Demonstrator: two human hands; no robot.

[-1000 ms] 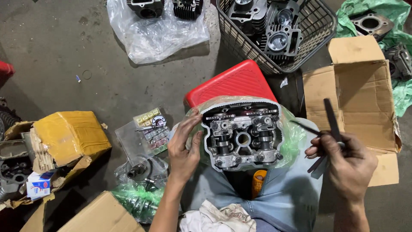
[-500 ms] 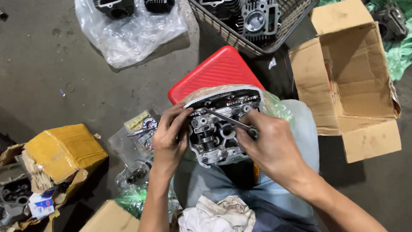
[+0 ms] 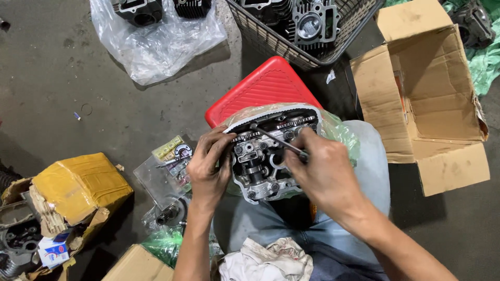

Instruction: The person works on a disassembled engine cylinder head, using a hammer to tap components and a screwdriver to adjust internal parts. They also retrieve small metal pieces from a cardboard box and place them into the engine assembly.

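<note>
Engine cylinder head (image 3: 263, 164) resting on the lap, over a clear plastic bag, valve side up and open to view: no cover on it, springs and cam parts exposed, so work judged to be mid-way, with fitting or adjusting inside the head under way and closing up not yet done. Left hand (image 3: 208, 169) clamped on the left edge of the cylinder head, fingers curled over the rim, thumb beneath, wrist straight, forearm rising from below. Right hand (image 3: 320, 171) over the right side of the cylinder head, closed around a thin dark tool (image 3: 273, 139), knuckles up, wrist bent inward; tool shaft slanting up and left from the fingers, tip down among the parts near the upper left of the head. Exact part touched by the tip too small to tell. Just behind the cylinder head, a red plastic stool (image 3: 263, 91). Further behind, a wire basket (image 3: 271, 41) with more engine parts. Right of the cylinder head, well apart, an open cardboard box (image 3: 432, 99). Left of it, near, small packets of parts (image 3: 169, 166) in clear plastic; further left, a yellow wrapped box (image 3: 78, 182). Below the cylinder head, a dirty white rag (image 3: 268, 260).
</note>
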